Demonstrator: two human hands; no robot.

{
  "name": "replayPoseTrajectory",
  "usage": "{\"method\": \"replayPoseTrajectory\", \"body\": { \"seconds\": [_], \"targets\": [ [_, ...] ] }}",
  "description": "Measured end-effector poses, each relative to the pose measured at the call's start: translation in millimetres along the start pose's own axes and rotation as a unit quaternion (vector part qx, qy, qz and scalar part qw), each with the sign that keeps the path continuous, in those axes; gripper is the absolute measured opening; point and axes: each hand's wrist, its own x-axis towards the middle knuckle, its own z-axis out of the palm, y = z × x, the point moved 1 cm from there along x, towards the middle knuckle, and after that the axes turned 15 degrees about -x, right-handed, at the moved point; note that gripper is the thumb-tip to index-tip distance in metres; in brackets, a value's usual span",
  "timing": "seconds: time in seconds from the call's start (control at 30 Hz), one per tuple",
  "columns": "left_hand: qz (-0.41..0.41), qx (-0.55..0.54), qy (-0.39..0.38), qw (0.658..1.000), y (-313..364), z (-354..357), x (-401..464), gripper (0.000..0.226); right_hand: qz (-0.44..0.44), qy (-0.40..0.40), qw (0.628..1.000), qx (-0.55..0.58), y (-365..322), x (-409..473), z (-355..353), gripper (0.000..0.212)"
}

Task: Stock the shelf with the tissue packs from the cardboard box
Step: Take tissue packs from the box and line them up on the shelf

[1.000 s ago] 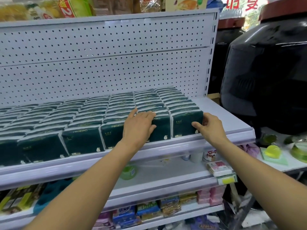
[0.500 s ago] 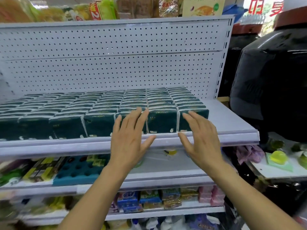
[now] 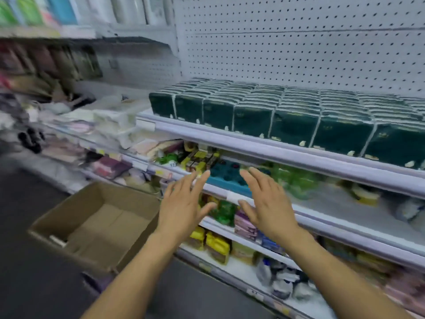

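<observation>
Dark green tissue packs [image 3: 292, 116] stand in tight rows on the white shelf [image 3: 287, 155], filling it from its left end to the right edge of view. An open cardboard box [image 3: 101, 224] sits on the dark floor at lower left; its inside shows only bare cardboard and a small white strip. My left hand [image 3: 184, 208] and my right hand [image 3: 266, 203] hover in mid-air below the tissue shelf, to the right of the box, fingers spread and holding nothing. The view is blurred.
White pegboard [image 3: 299, 49] backs the tissue shelf. Lower shelves [image 3: 253, 245] carry mixed small goods in green, yellow and purple wrappers. More cluttered shelving [image 3: 69, 125] runs off to the left. The dark aisle floor [image 3: 27, 284] lies around the box.
Both hands left the front tissue packs and dropped below the shelf, fingers spread. The view swung left and down, bringing the cardboard box into sight.
</observation>
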Motion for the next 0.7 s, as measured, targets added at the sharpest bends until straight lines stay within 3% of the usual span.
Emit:
{"method": "replayPoseTrajectory", "body": {
  "seconds": [0.37,0.7],
  "targets": [
    [-0.115,0.075,-0.111,0.984,-264.9,-80.6,-78.8,0.084,-0.041,-0.076,0.995,0.043,-261.8,95.7,71.0,0.064],
    [-0.235,0.051,-0.155,0.958,-460.9,-106.0,-128.2,0.074,-0.095,-0.175,0.977,0.075,-397.6,149.2,136.3,0.056]
  ]
}}
